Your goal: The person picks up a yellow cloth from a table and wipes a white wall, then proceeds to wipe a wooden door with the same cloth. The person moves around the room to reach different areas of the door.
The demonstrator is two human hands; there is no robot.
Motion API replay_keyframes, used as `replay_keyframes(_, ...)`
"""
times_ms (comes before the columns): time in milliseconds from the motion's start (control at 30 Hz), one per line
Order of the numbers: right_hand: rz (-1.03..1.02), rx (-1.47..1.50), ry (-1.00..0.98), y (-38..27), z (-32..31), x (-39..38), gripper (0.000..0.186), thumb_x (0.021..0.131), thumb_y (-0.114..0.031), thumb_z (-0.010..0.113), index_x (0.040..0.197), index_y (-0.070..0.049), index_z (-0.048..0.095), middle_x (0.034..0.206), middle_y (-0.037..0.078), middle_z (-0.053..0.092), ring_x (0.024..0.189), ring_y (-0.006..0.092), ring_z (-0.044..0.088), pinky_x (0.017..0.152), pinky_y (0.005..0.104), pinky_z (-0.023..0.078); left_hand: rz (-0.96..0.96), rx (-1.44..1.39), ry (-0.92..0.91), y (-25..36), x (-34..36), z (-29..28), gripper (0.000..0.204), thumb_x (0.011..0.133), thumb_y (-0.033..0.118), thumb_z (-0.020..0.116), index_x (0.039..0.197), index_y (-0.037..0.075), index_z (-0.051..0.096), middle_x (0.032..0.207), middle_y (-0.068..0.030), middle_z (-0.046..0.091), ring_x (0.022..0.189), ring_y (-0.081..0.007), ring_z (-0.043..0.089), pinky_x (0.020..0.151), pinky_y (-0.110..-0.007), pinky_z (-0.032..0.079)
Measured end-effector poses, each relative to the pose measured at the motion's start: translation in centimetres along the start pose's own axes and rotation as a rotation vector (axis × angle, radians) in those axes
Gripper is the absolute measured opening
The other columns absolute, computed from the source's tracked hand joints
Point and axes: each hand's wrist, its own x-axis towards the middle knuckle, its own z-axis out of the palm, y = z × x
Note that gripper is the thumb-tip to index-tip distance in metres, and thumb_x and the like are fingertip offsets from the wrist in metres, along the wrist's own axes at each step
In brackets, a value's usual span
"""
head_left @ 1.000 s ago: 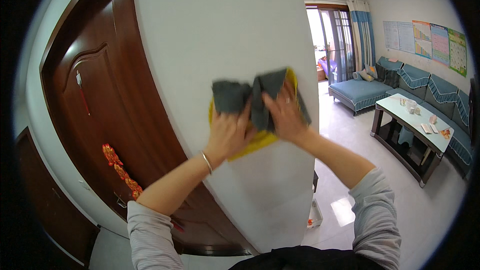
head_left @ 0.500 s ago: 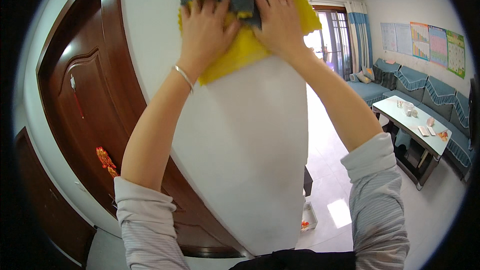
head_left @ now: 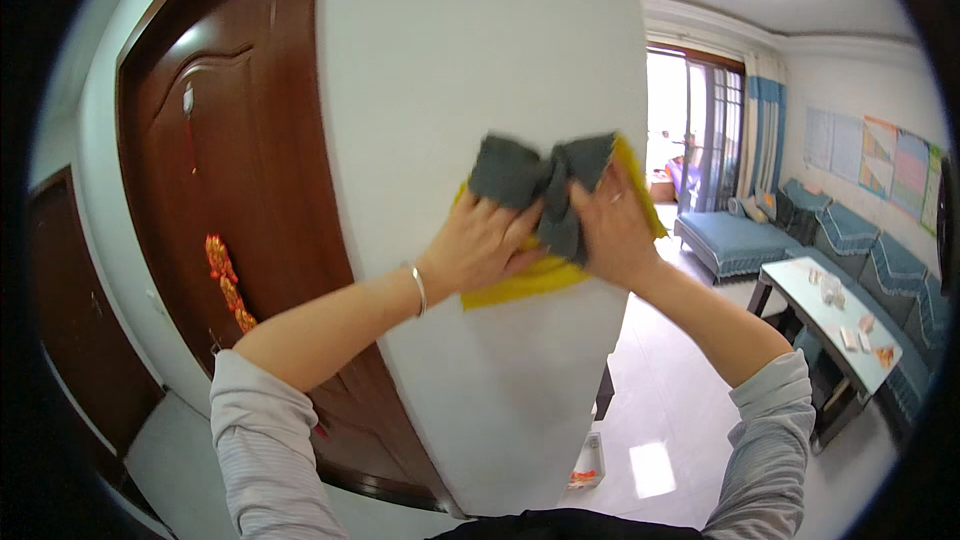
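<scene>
A two-sided cloth, dark grey (head_left: pixel 505 175) on one face and yellow with a zigzag edge on the other, lies bunched against the white wall (head_left: pixel 430 70). My left hand (head_left: pixel 482 245), with a bangle at the wrist, presses on the cloth's left part and holds it with bent fingers. On the cloth's right part, my right hand (head_left: pixel 612 230) presses too, slightly blurred, a ring on one finger. Between the two hands the grey side gathers in a fold. Yellow fabric shows below the left hand and along the right edge.
A brown wooden door (head_left: pixel 230 150) with hanging ornaments stands left of the wall. Past the wall's right edge are a glass-topped table (head_left: pixel 830 315) with small items, a blue sofa (head_left: pixel 730 240) and a sliding door. A low box (head_left: pixel 590 462) sits on the floor by the wall's base.
Both hands have moved down the wall with the cloth, which is more bunched in the middle. My elbows bend outward more, and the view has shifted up, bringing in the ceiling light.
</scene>
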Motion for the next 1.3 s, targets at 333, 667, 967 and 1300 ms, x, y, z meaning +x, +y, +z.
replay_keyframes(333, 0.038, -0.337, 0.537, 9.6, -3.9, 19.0, 0.065, 0.085, -0.03, 0.067, 0.139, 0.001, 0.048, 0.127, 0.025, 0.056, 0.126, 0.0432, 0.047, 0.116, 0.0513, 0.03, -0.051, 0.358, 0.455, -14.7, 16.0, -4.8, 0.057, 0.096, 0.031, 0.056, 0.147, 0.01, 0.044, 0.121, -0.0191, 0.062, 0.115, -0.0361, 0.055, 0.108, -0.049, 0.035)
replay_keyframes(667, -0.081, -0.153, 0.397, 5.8, 0.1, 17.0, 0.066, 0.082, -0.028, 0.068, 0.139, -0.002, 0.05, 0.13, 0.024, 0.056, 0.13, 0.0406, 0.047, 0.119, 0.0488, 0.026, -0.077, 0.167, 0.343, -13.4, 9.2, -4.2, 0.042, 0.092, 0.02, 0.059, 0.13, 0.0, 0.054, 0.112, -0.0213, 0.061, 0.108, -0.0382, 0.055, 0.101, -0.048, 0.039)
replay_keyframes(967, -0.315, 0.223, 0.065, -8.3, 7.3, 5.9, 0.049, 0.083, -0.004, 0.057, 0.13, 0.003, 0.047, 0.129, 0.034, 0.051, 0.125, 0.051, 0.048, 0.115, 0.0603, 0.029, -0.278, -0.13, 0.016, -2.0, -12.2, -0.9, 0.042, 0.083, 0.006, 0.061, 0.124, -0.001, 0.058, 0.12, -0.0208, 0.058, 0.113, -0.0399, 0.055, 0.098, -0.049, 0.045)
replay_keyframes(1300, -0.216, 0.247, 0.088, -17.3, 10.8, 13.9, 0.054, 0.081, -0.004, 0.056, 0.132, 0.008, 0.045, 0.117, 0.033, 0.054, 0.116, 0.0519, 0.052, 0.113, 0.0612, 0.03, -0.25, 0.105, 0.038, -11.2, -18.8, -8.8, 0.041, 0.085, 0.007, 0.061, 0.126, 0.008, 0.062, 0.115, -0.0153, 0.061, 0.11, -0.034, 0.058, 0.095, -0.045, 0.048)
